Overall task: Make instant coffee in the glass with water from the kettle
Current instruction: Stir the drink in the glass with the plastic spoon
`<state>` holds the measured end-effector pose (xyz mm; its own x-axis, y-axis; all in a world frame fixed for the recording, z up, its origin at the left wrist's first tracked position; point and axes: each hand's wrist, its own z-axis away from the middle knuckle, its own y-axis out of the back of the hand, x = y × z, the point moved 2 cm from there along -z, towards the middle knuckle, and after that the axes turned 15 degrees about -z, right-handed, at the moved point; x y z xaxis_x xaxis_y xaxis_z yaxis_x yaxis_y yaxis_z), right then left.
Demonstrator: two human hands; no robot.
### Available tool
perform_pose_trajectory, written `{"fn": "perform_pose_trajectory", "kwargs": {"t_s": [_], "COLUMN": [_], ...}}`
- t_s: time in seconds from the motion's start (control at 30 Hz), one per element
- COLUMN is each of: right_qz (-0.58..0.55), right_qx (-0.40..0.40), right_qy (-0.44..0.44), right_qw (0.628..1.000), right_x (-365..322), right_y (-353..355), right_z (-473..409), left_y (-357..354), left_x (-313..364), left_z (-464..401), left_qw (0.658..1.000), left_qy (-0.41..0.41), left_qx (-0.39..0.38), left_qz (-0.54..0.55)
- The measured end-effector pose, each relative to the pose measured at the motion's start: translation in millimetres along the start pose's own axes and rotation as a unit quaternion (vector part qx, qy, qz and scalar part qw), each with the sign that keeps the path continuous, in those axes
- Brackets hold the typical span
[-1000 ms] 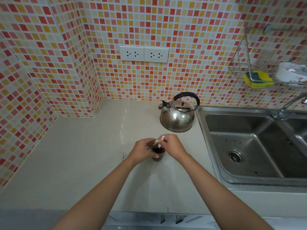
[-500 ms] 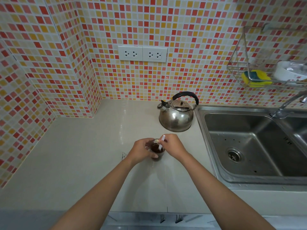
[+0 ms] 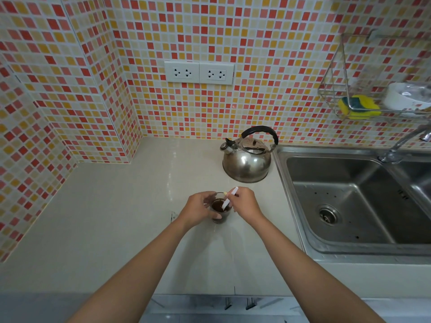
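A small glass (image 3: 219, 209) holding dark brown coffee stands on the pale counter (image 3: 116, 217). My left hand (image 3: 199, 207) wraps around its left side. My right hand (image 3: 245, 202) pinches a thin white stirrer (image 3: 229, 198) whose lower end dips into the coffee. The steel kettle (image 3: 247, 159) with a black handle sits behind the glass, near the sink's left edge, its spout pointing left.
A steel sink (image 3: 354, 199) with a tap (image 3: 403, 143) lies to the right. A wire rack (image 3: 373, 96) on the tiled wall holds a yellow sponge (image 3: 359, 106) and a white dish. Two double sockets (image 3: 199, 72) sit on the wall above the kettle.
Both hands stay at the glass. The white stirrer has shifted slightly inside the coffee. The view has drifted a little.
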<state>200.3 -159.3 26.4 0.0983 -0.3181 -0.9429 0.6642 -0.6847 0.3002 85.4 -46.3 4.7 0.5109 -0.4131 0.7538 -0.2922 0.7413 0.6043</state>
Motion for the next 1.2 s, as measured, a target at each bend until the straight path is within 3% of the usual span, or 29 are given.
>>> {"fn": "perform_pose_trajectory", "kwargs": {"t_s": [0.27, 0.47, 0.6, 0.73, 0.87, 1.2], "right_qz": [-0.131, -0.050, 0.095, 0.211, 0.156, 0.136], "right_qx": [0.057, -0.002, -0.106, -0.119, -0.095, -0.084], "right_qy": [-0.031, 0.059, 0.092, 0.099, 0.053, 0.065], "right_qw": [0.989, 0.997, 0.985, 0.965, 0.982, 0.985], "right_x": [-8.2, -27.5, -28.5, -23.1, -19.8, -16.1], "right_y": [18.8, 18.4, -1.7, -5.8, -7.3, -4.9], "right_z": [-3.8, 1.3, 8.9, 6.1, 5.0, 6.1], "left_y": [0.9, 0.7, 2.4, 2.1, 2.7, 2.4], "left_x": [0.7, 0.7, 2.7, 3.3, 2.7, 1.4], "left_z": [0.1, 0.4, 2.5, 4.2, 4.3, 3.5], "left_qw": [1.000, 1.000, 0.999, 0.999, 0.999, 0.998], "left_qy": [-0.002, -0.007, -0.042, -0.044, -0.048, -0.059], "left_qx": [0.003, 0.002, 0.005, 0.004, 0.000, 0.002], "left_qz": [-0.001, 0.007, -0.001, 0.009, 0.017, 0.017]}}
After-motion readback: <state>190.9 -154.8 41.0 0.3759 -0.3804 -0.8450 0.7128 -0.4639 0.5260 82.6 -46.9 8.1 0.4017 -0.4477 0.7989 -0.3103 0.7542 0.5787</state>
